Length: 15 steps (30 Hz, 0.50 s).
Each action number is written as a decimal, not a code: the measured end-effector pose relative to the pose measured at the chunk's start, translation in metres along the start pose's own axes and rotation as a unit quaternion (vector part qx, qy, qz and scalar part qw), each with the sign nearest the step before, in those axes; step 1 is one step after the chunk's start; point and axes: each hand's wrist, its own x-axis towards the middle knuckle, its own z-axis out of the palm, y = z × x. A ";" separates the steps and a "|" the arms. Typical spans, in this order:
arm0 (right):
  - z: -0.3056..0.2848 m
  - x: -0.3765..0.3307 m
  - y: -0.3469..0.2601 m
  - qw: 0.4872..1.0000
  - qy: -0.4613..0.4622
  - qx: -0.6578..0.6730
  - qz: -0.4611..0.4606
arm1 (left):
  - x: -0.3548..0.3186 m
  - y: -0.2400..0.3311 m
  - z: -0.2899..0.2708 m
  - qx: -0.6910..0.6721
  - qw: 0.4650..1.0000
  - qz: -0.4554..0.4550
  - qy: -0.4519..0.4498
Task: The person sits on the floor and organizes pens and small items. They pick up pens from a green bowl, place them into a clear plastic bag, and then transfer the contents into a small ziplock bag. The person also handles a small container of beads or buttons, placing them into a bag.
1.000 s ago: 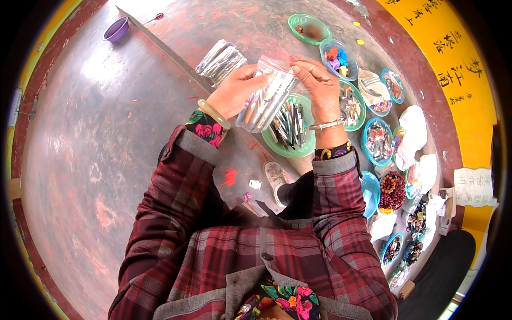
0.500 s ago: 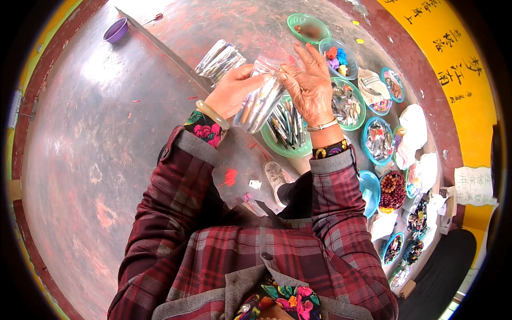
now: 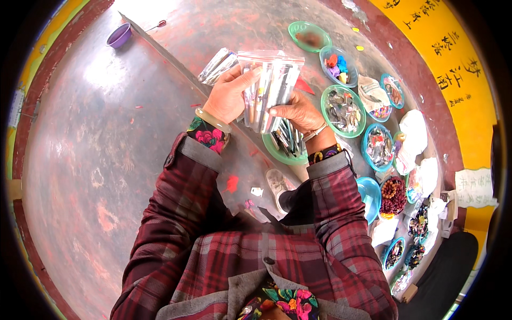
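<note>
Plaid sleeves in dark red come up from the lower edge, one per arm, the left wrist wearing one pale green bangle. Left hand and right hand both clamp one clear plastic zip bag of thin pen-like sticks, held upright between them, fingers closed on its sides. Just below the bag one green plastic dish holds more dark sticks. Behind the left hand lies one crinkled silvery clear packet. To the right about eight round green and blue dishes of beads and trinkets curve along a yellow wall. Farther off, one small purple bowl sits on the worn reddish-grey concrete floor
</note>
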 end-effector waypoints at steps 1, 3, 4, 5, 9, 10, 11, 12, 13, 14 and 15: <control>0.001 0.000 0.001 1.000 0.004 -0.009 -0.004 | 0.000 0.001 -0.001 0.017 1.000 0.005 -0.004; 0.001 0.000 -0.001 0.999 0.043 -0.007 -0.016 | 0.000 0.003 0.003 0.050 0.999 0.016 -0.013; 0.002 -0.001 -0.002 0.998 0.056 -0.010 -0.034 | -0.001 0.003 0.005 0.029 0.999 0.007 -0.020; 0.002 -0.002 -0.005 0.996 0.070 -0.014 -0.052 | -0.001 0.004 0.006 0.035 0.999 0.012 -0.027; 0.006 -0.008 -0.016 0.994 0.082 -0.030 -0.068 | -0.005 0.007 0.009 0.068 0.996 0.024 -0.047; 0.008 -0.009 -0.019 0.994 0.083 -0.023 -0.068 | -0.005 0.008 0.012 0.080 0.995 0.026 -0.050; 0.008 -0.010 -0.020 0.993 0.085 -0.017 -0.079 | -0.005 0.010 0.016 0.091 0.994 0.026 -0.054; 0.007 -0.009 -0.019 0.992 0.086 -0.011 -0.091 | -0.005 0.012 0.022 0.105 0.992 0.025 -0.064; 0.006 -0.009 -0.019 0.991 0.086 -0.005 -0.103 | -0.004 0.011 0.020 0.123 0.990 0.000 -0.069; 0.007 -0.008 -0.018 0.992 0.084 -0.001 -0.097 | -0.005 0.009 0.016 0.142 0.987 -0.025 -0.074; 0.007 -0.008 -0.017 0.992 0.082 0.003 -0.092 | -0.005 0.009 0.013 0.161 0.983 -0.051 -0.078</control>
